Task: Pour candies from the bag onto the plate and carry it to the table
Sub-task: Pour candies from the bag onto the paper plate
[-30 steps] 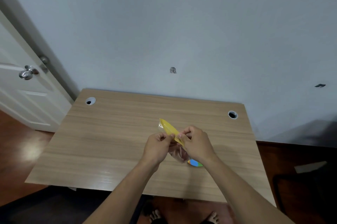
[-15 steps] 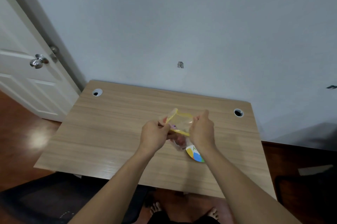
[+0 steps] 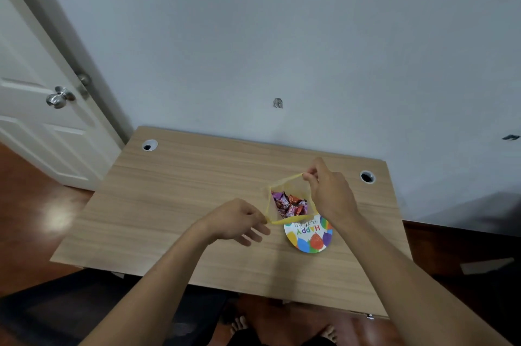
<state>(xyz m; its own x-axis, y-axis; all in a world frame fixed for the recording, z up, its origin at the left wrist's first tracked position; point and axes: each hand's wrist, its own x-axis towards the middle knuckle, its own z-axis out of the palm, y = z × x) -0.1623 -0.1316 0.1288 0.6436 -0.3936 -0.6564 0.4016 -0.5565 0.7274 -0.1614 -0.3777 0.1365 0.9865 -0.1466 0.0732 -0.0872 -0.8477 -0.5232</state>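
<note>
A clear bag with a yellow rim [image 3: 284, 186] hangs open above the wooden desk [image 3: 183, 204]. Inside it lie several wrapped candies [image 3: 290, 204], purple and orange-red. My left hand [image 3: 234, 221] pinches the near rim of the bag between thumb and forefinger, the other fingers spread. My right hand [image 3: 329, 193] pinches the far rim and pulls it away, so the mouth gapes towards me. A round paper plate [image 3: 308, 235] printed with balloons and "HAPPY Birthday" lies on the desk just below the bag, partly hidden by it.
The desk stands against a pale wall and has cable holes at the back left [image 3: 149, 145] and back right [image 3: 367, 177]. A white door with a metal knob [image 3: 59, 97] is at the left. Dark wooden floor surrounds the desk.
The bag's mouth has been pulled from shut to wide open, exposing the candies. My right hand moved up and right, my left hand down and left. More of the plate shows.
</note>
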